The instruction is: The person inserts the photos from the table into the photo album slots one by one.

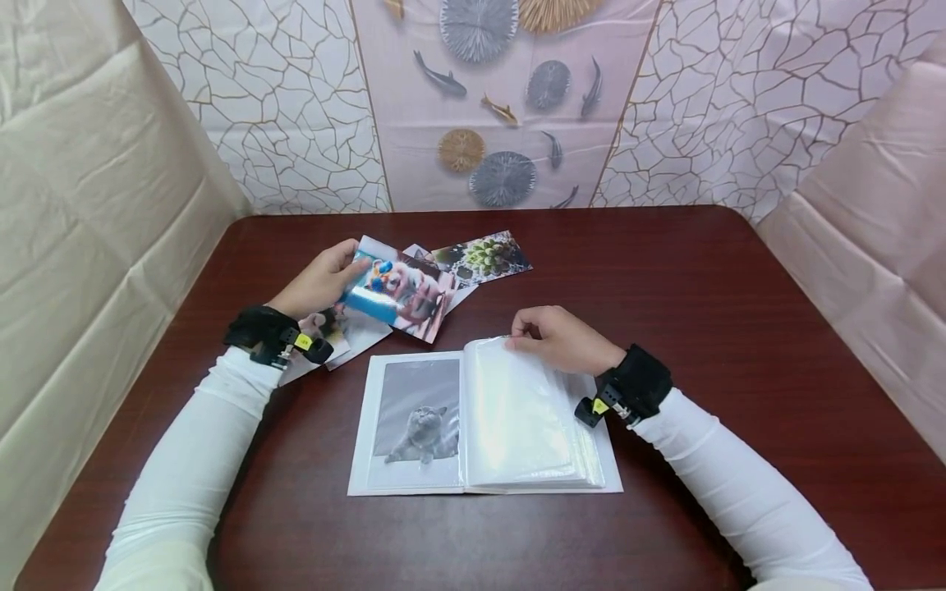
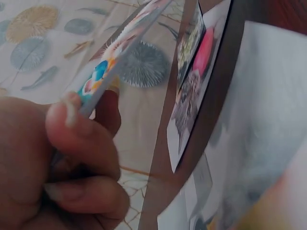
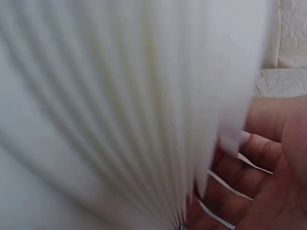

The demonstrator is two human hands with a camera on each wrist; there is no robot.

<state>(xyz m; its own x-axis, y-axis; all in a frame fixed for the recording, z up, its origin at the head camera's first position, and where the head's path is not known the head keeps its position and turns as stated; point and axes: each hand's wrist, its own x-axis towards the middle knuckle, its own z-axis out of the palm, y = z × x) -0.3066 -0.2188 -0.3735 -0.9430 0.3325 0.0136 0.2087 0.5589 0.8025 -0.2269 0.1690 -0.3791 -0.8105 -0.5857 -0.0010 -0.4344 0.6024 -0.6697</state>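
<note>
Pinching a shiny pink and blue photo (image 1: 402,287), the left hand (image 1: 318,279) has its thumb on the front and other fingers behind. The right hand (image 1: 557,338) pinches the top of a see-through page (image 1: 517,419) in the white album (image 1: 364,460), close to the middle fold. The left wrist view sees the photo from the side, thin as a line, and also shows a card with a bright pink shape (image 2: 205,52), which is mostly covered in the head view. The right wrist view shows many pages spread like a fan, with curled fingers at their edge; from the head they look like one flat stack.

Both arms come in from the bottom corners, in white sleeves (image 1: 166,476) with black wrist bands (image 1: 639,382). The left hand is over a messy pile of pictures, and a green plant picture (image 1: 488,256) sticks out behind. The photo's low corner points at the album's top edge. A gray cat picture (image 1: 424,427) sits in the album's left side. Wide dark red counter (image 1: 665,271) stretches from the album to the far right corner.
</note>
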